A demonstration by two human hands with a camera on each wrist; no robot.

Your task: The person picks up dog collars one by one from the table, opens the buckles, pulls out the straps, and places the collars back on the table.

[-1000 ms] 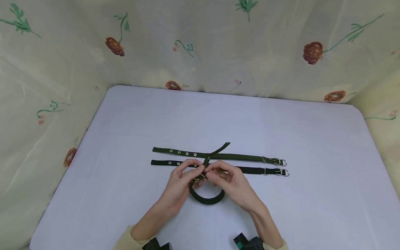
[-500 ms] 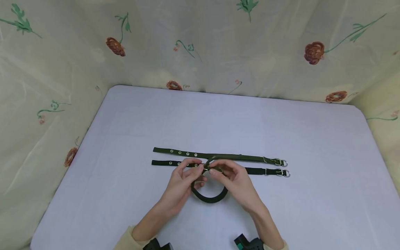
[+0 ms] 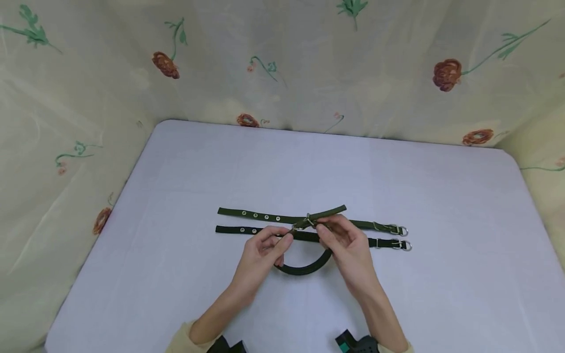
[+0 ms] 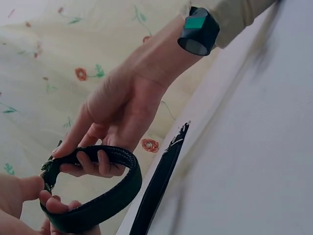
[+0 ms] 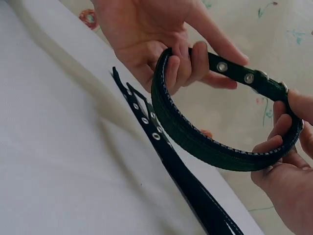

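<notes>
Both hands hold a dark green collar point(image 3: 304, 270) with metal eyelets, bent into a ring above the table. My left hand point(image 3: 260, 255) pinches its strap between thumb and fingers, left of the buckle. My right hand point(image 3: 353, 250) pinches the buckle end point(image 5: 285, 88), fingers curled inside the ring. The strap's tip point(image 3: 328, 212) sticks out beyond the buckle to the upper right. In the right wrist view, eyelets point(image 5: 222, 67) show between the left hand and the buckle. Behind the hands, a green collar point(image 3: 260, 215) and a black collar point(image 3: 234, 230) lie straight and parallel.
A white-covered table point(image 3: 176, 171) carries everything. The flat collars' buckles and D-rings point(image 3: 400, 245) point right. A floral curtain point(image 3: 300, 63) hangs behind the table and along its sides.
The strap's tip was up beyond the hands, then a small loop showed at the buckle; now the tip extends to the right through it. My right hand has moved right and slightly up.
</notes>
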